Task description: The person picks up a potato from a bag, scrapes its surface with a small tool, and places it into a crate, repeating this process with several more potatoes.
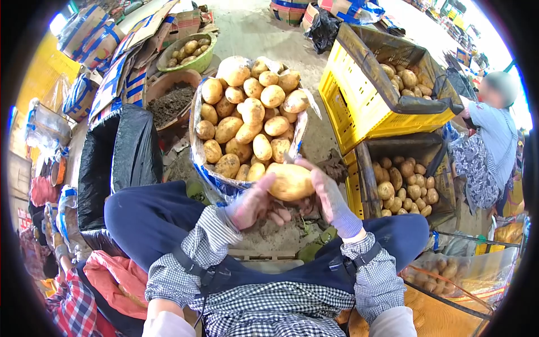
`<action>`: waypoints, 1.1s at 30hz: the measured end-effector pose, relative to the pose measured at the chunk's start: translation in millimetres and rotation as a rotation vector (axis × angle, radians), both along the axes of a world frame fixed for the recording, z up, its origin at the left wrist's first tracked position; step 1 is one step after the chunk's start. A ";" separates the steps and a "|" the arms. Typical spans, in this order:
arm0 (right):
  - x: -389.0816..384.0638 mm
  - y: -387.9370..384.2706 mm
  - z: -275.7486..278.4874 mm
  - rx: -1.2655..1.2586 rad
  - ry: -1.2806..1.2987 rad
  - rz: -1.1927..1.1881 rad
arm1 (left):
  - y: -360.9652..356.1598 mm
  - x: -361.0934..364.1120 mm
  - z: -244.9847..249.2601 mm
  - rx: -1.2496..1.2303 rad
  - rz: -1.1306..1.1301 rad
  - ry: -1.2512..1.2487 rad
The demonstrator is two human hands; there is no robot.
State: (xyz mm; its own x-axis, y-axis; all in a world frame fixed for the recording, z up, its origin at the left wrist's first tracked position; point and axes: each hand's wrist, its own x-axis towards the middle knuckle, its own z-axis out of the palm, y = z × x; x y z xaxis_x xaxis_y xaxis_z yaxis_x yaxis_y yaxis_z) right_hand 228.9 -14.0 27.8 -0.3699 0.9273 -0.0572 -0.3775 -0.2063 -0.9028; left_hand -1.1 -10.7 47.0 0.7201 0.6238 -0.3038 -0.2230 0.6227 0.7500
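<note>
Black-and-white checked apron [264, 317] nearest the camera, across bottom centre of the frame. Large pale-yellow oval potato [291, 182] just above, at frame centre, off the heap and between both hands.

Stage, as judged: partway, with one potato raised for handling and a tall heap of brown-yellow potatoes [252, 112] at upper centre, in a white-and-blue lined carton [196, 137]. Further potatoes in an upper yellow plastic crate [356, 78] with dark lining, upper right; in a lower dark-lined yellow crate [353, 182], right of centre; and in a pale-green bowl [199, 64], upper left. Impossible to tell how many already handled.

Grip: grasping, at both ends of the oval potato. Left hand [252, 208], in a thin pale glove, with thumb against the left end and fingers curled lower down; right hand [331, 199], in a lilac glove with ribbed cuff, against the right end. Long axis roughly crosswise between the palms, near edge of the carton just beyond. Exact fingertip contact underneath hidden.
</note>
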 end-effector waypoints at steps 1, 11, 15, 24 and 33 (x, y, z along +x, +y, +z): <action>-3.4 -2.1 -8.5 -0.083 -0.087 -0.052 | -0.6 1.4 0.5 0.047 -0.060 0.002; 77.7 14.3 1.2 -0.500 0.634 -0.609 | 119.4 -32.0 -12.2 0.199 0.477 0.635; 164.9 20.0 -83.7 -0.347 0.591 -1.086 | 162.7 -11.4 -92.9 0.114 -0.097 1.357; 165.0 23.1 -82.5 -0.509 0.672 -1.197 | 143.2 6.8 -90.2 0.057 0.079 0.948; -4.7 -7.2 32.1 -0.016 -0.166 -0.379 | 38.9 -15.7 13.6 -0.300 0.203 -0.107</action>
